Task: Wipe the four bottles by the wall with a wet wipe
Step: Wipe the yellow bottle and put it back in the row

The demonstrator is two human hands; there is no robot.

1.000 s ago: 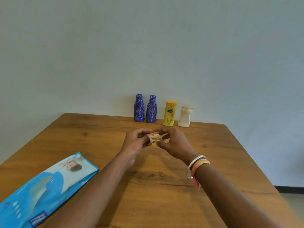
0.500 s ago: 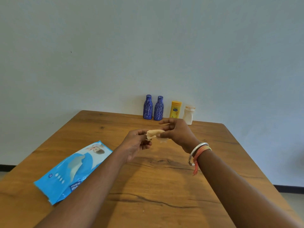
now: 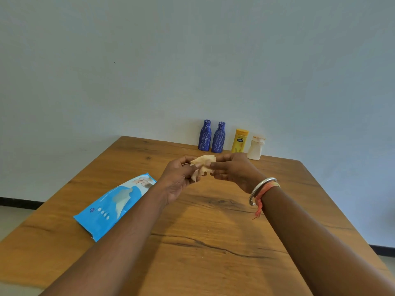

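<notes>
Both hands were raised over the far half of the brown wooden table (image 3: 213,231), meeting at its middle. The left hand (image 3: 179,178) had its fingers curled round the lower part of a small, crumpled, cream-coloured wet wipe (image 3: 202,165). The right hand (image 3: 233,169) pinched the same wipe from the other side, between thumb and fingers. The wipe was bunched between the two hands and held above the table top.

We recorded four bottles standing upright in a row at the table's far edge, close against the pale blue-grey wall (image 3: 192,60). From the left these were:
- a dark blue bottle with white streaks (image 3: 204,135);
- a second streaked blue bottle (image 3: 218,137) just beside it;
- a yellow plastic bottle with a blue label (image 3: 239,141);
- a squat white plastic bottle (image 3: 255,147) with an orange-tinged top.

The wipe was nearer to us than the row and apart from all four bottles.

A flat light blue plastic packet (image 3: 115,205) lay slantwise on the table, left of the left forearm. The right wrist carried a silver metal bangle (image 3: 259,189) and an orange thread band (image 3: 267,186).
</notes>
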